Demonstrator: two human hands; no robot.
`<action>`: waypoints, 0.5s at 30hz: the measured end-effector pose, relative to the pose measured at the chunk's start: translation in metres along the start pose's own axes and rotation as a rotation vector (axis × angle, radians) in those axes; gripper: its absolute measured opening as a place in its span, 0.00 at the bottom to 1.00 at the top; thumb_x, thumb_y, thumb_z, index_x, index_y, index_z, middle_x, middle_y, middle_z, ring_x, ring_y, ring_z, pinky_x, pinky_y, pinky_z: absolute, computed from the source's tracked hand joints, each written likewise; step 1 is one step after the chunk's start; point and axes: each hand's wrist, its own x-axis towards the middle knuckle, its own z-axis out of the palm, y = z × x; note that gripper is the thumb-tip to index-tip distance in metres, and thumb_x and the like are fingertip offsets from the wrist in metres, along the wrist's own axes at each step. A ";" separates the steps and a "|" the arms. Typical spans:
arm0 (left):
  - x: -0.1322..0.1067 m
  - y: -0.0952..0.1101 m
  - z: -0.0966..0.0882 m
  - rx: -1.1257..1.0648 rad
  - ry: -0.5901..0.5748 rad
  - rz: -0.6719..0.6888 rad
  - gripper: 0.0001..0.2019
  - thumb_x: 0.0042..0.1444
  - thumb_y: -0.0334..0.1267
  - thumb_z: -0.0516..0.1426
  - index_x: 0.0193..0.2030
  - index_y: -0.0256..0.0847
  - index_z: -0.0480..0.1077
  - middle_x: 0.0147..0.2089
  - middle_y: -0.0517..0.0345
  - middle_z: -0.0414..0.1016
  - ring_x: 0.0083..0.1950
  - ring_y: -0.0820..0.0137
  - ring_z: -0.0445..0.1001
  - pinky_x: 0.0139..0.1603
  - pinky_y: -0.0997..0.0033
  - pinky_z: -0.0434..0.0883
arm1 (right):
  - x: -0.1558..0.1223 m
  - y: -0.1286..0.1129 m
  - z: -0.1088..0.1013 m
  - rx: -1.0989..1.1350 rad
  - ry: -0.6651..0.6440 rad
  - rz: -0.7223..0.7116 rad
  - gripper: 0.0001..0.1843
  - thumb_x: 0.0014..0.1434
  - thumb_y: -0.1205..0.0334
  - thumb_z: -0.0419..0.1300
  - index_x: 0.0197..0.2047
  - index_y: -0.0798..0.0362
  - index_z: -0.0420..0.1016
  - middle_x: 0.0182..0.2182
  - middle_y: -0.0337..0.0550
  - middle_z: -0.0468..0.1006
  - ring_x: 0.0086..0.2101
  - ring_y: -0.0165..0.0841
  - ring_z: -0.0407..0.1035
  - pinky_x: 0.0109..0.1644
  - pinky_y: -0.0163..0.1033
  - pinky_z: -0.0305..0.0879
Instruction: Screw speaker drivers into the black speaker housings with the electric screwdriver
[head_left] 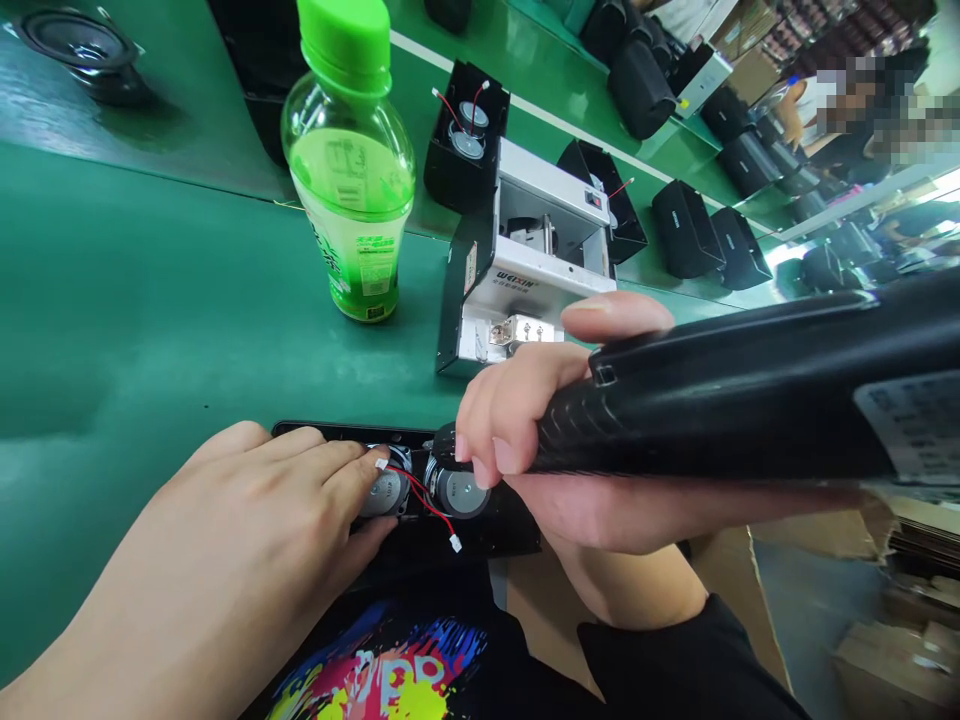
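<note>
A black speaker housing [420, 500] lies at the near edge of the green table, with two round silver drivers [461, 492] and a red wire ending in a white plug [454, 543]. My left hand [247, 530] rests on its left end, fingers curled over one driver. My right hand [525, 420] is wrapped round the black grip of a long black power tool [750, 400], which runs off to the right; its tip points down at the housing and is hidden behind my fingers.
A green-capped bottle of green drink [351, 170] stands on the table. A white and black machine [525, 270] sits behind the housing. Several black speaker boxes [682, 225] line the belt beyond it. A loose speaker [79, 45] lies far left. Another person [847, 110] sits far right.
</note>
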 end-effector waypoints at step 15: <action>0.012 0.001 -0.006 -0.081 -0.030 -0.047 0.11 0.74 0.45 0.64 0.37 0.53 0.78 0.34 0.57 0.83 0.35 0.52 0.77 0.46 0.46 0.57 | 0.001 0.018 0.003 -0.157 -0.068 -0.057 0.37 0.75 0.09 0.65 0.52 0.34 0.87 0.23 0.30 0.83 0.18 0.38 0.76 0.23 0.46 0.76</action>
